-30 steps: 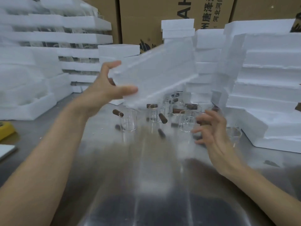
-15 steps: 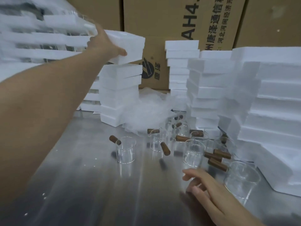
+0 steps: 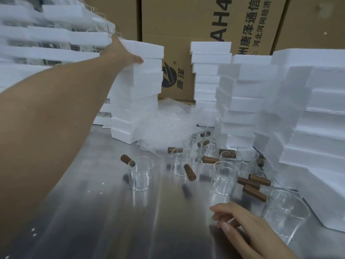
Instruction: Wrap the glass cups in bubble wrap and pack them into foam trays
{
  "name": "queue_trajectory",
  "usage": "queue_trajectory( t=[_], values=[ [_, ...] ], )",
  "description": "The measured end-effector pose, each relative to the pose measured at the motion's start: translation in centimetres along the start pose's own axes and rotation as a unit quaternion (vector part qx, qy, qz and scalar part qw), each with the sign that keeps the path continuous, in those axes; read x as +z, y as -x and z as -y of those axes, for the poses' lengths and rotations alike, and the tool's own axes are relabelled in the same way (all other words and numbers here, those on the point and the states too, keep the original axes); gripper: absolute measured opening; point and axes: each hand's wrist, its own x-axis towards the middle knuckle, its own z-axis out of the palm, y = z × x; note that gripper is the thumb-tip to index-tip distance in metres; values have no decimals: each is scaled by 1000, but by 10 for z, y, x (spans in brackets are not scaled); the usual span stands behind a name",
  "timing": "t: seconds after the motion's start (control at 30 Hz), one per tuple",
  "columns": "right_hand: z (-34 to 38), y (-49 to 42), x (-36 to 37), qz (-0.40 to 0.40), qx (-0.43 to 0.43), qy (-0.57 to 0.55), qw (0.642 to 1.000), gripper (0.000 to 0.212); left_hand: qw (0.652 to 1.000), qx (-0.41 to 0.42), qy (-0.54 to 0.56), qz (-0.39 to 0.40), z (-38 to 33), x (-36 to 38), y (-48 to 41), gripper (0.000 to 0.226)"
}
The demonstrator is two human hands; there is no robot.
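Note:
My left hand (image 3: 124, 53) reaches far out and grips the left end of a white foam tray (image 3: 147, 50) that lies on top of a foam stack (image 3: 136, 101). Several clear glass cups with brown wooden handles stand on the steel table; one stands alone (image 3: 141, 172), another (image 3: 225, 177) is just beyond my right hand. My right hand (image 3: 242, 227) hovers low over the table at the bottom right, fingers loosely curled, holding nothing. A heap of bubble wrap (image 3: 168, 128) lies behind the cups.
Tall stacks of foam trays (image 3: 308, 118) crowd the right side, more (image 3: 46, 38) fill the far left. Cardboard boxes (image 3: 205, 25) form the back wall. The steel table (image 3: 93, 212) stretches toward me.
My left hand carried the foam tray up and away and set it on top of the stack. My right hand dropped lower toward the table near the cups.

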Motion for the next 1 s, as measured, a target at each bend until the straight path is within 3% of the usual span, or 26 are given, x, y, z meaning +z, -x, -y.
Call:
queue_trajectory(
  t=[0.23, 0.3, 0.4, 0.47, 0.6, 0.67, 0.77, 1.0],
  values=[
    [3, -3, -3, 6, -16, -3, 1000, 30, 999, -40, -26, 21, -6, 6, 0, 121],
    [2, -4, -5, 16, -36, 26, 999, 24, 998, -43, 3, -53, -7, 7, 20, 117],
    [1, -5, -5, -13, -56, 82, 995, 20, 974, 65, 161, -143, -10, 28, 86, 88],
    [2, -11, -3, -26, -73, 121, 990, 16, 961, 126, 221, -104, -3, 47, 153, 74],
    [13, -40, 12, -23, -163, 242, 956, 8, 931, 271, 241, -38, 16, 70, 281, 40],
    [15, -49, 18, -28, -201, 262, 944, 8, 927, 278, 253, 10, 26, 77, 328, 26],
    [9, -49, 15, -5, -252, 276, 928, 18, 924, 267, 247, 114, 38, 87, 365, 36],
    [7, -43, 13, -5, -281, 295, 913, 19, 937, 247, 201, 145, 41, 89, 362, 37]
  ],
)
